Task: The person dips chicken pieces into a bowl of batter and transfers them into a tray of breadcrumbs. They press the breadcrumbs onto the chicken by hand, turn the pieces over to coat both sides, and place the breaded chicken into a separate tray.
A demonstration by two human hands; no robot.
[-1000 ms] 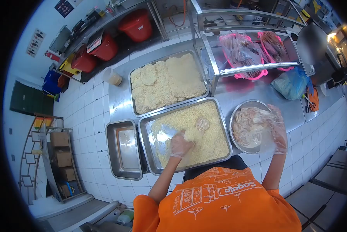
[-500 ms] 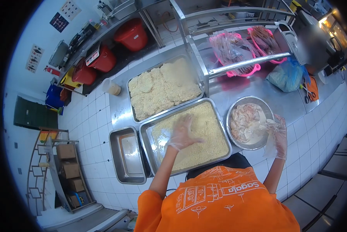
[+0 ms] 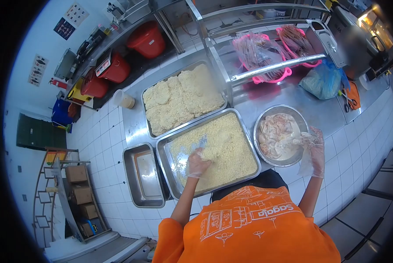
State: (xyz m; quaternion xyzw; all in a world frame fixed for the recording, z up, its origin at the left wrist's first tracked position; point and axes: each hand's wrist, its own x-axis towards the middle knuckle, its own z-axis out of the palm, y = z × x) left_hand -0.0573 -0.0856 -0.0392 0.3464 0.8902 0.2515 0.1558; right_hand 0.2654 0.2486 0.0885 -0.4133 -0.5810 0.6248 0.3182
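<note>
My left hand (image 3: 198, 165), in a clear glove, is in the front tray (image 3: 162, 164), its fingers curled at the pale crumbs (image 3: 231, 153); what it grips is too small to name. My right hand (image 3: 314, 153), also gloved, hangs at the right rim of a round steel bowl (image 3: 261, 117) with its fingers bent. Loose, wet plastic droops from that hand, and whether it holds anything is unclear. Pale raw meat (image 3: 277, 136) in whitish liquid lies in the bowl. Behind the front tray, crumb-coated pieces (image 3: 179, 98) fill a second tray.
An empty steel pan (image 3: 147, 175) is at the left. A plastic cup (image 3: 124, 100) stands at the table's left edge. Pink baskets (image 3: 273, 78) of bagged skewers sit behind a metal rail (image 3: 277, 69). At the right are a blue bag (image 3: 322, 81) and scissors (image 3: 347, 103).
My left hand has moved slightly down and left in the crumbs, and its spread fingers have curled in. My right hand stays almost where it was, beside the bowl.
</note>
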